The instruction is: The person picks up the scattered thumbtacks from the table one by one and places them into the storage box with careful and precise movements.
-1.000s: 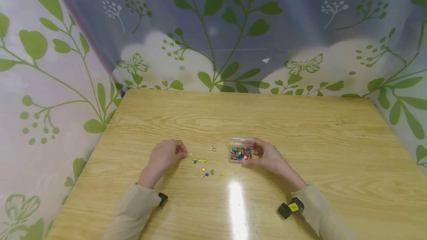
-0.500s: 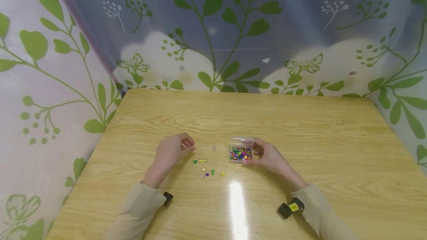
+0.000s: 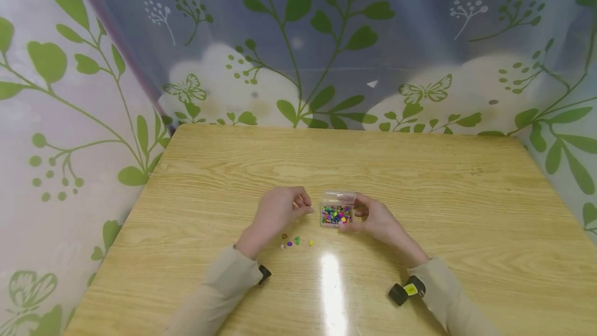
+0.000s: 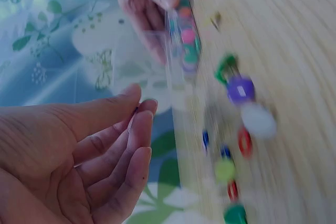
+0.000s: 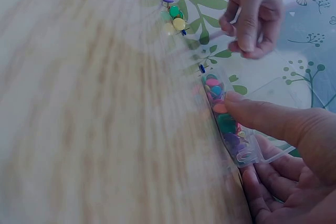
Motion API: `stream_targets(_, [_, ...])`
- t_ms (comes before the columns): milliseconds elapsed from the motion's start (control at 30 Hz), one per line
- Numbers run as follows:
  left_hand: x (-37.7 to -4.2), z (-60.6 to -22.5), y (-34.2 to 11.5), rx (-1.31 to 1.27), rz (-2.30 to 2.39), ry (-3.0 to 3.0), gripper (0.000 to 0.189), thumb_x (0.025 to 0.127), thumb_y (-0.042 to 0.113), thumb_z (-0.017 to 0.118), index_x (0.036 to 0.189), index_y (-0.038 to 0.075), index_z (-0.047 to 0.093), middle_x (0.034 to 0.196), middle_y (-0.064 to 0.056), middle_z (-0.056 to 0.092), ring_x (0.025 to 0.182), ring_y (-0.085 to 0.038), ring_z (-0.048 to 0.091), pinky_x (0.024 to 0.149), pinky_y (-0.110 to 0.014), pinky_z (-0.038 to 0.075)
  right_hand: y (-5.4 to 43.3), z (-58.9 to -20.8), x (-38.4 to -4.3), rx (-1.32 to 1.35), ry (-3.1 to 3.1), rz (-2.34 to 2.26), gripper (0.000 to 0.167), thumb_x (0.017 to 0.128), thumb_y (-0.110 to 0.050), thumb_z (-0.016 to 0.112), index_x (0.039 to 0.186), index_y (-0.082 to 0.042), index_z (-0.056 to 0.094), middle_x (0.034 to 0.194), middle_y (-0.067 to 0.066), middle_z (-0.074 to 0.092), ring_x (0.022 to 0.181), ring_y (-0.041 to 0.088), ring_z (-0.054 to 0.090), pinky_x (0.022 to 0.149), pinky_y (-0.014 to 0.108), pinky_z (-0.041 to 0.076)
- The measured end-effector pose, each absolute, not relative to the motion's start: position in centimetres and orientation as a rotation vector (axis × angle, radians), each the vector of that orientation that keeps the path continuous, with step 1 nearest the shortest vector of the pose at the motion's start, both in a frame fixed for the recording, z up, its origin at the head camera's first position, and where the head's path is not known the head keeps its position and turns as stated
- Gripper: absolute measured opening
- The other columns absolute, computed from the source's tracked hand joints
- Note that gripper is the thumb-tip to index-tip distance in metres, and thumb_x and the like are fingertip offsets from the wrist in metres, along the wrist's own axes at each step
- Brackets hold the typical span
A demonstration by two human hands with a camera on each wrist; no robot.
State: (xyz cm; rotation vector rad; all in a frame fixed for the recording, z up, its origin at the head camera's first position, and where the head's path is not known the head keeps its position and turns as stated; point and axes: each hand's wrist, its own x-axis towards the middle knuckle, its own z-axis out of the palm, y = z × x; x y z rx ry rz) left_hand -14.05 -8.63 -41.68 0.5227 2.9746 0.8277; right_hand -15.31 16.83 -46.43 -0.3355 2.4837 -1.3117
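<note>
Well short of the tabletop's (image 3: 420, 170) far edge, the right hand's (image 3: 377, 220) grip holds an open box (image 3: 337, 205) of tacks (image 3: 336, 215); the left hand (image 3: 280, 209) pinches a mostly hidden tack (image 4: 136, 109). Loose tacks (image 3: 297, 240) lie farther from that edge.

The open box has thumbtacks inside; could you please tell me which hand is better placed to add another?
Probably the left hand: it seems to pinch something small and dark, close beside the open box, while the right hand holds that box.
</note>
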Motion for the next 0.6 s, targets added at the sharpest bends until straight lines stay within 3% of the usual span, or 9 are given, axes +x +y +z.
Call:
stream_targets(133, [-14.3,-41.6,-7.0,0.583,0.829,2.947,0.013,0.089,0.032,0.078,0.087,0.022,0.072,0.086,0.006,0.077,0.064,-0.006,0.064,0.051,-0.018,0.04,16.9,-46.5,-15.3,-0.347,2.481,-1.317,0.071,0.077,-0.027,0.09,0.139,-0.014,0.06,0.133,0.018,0.061,0.11,0.031,0.059,0.094,0.046,0.051])
stream_targets(600, [-14.2,-41.8,-5.5,0.548,0.935,2.945,0.021,0.096,0.035,0.07,0.103,0.017,0.076,0.096,0.002,0.078,0.076,-0.011,0.072,0.059,-0.018,0.051,16.9,-46.4,-15.3,-0.327,2.481,-1.314,0.071,0.076,-0.028,0.091,0.138,-0.014,0.06,0.129,0.016,0.061,0.11,0.03,0.059,0.095,0.047,0.051])
